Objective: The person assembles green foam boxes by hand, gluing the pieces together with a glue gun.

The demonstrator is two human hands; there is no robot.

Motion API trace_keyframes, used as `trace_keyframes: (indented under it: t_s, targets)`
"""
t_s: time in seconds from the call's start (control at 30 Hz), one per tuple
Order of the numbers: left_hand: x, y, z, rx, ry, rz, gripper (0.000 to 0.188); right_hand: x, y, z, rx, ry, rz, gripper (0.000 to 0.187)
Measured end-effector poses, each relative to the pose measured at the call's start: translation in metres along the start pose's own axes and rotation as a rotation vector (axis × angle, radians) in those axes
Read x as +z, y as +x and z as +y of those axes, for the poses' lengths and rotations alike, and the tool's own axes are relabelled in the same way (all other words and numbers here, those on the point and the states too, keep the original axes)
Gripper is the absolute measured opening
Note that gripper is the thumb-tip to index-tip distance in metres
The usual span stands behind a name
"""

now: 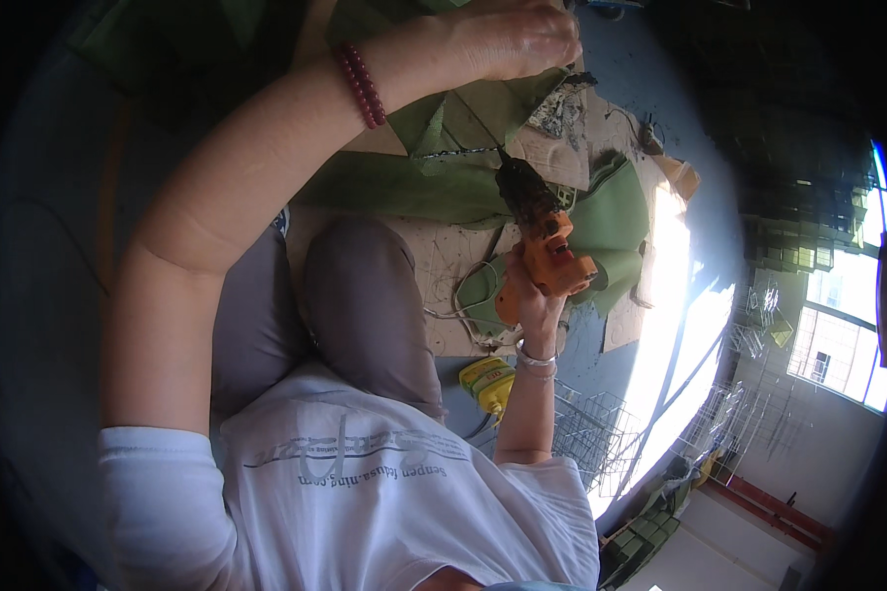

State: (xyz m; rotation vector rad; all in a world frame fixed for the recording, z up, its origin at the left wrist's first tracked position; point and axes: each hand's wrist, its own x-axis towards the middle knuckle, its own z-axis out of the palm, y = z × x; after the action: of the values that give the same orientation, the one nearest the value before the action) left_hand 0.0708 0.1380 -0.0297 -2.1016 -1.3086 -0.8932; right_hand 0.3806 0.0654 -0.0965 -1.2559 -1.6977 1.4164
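Observation:
My right hand (534, 293) is closed round the handle of an orange glue gun (550, 246). Its front end is blackened, and the thin tip points at a dark, shiny line (458, 152) along the edge of a green fabric-like sheet (483, 106). Across the top of the view stretches my left arm, with a dark red bead bracelet (361, 87). My left hand (532, 41) is above the green sheet with its fingers curled in; what they hold, if anything, is hidden. Another green piece (404, 187) lies between my knees and the gun.
Cardboard (365, 286) covers the floor under the green pieces. A curved green sheet (611, 217) lies right of the gun. Dark residue clings to a lump (562, 106) near my left hand. A yellow object (488, 382) and wire racks (601, 438) are at my right.

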Motion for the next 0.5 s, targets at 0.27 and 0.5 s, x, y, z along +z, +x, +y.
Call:
trace_keyframes:
  t_s: [0.27,0.5]
  targets:
    - [0.011,0.013,0.000,0.088,-0.027,0.015,0.010,0.004,0.003,0.002,-0.027,-0.034,0.049,0.024]
    - [0.001,0.031,0.007,0.048,0.031,-0.113,0.007,0.005,0.004,-0.004,-0.121,-0.032,0.050,0.029]
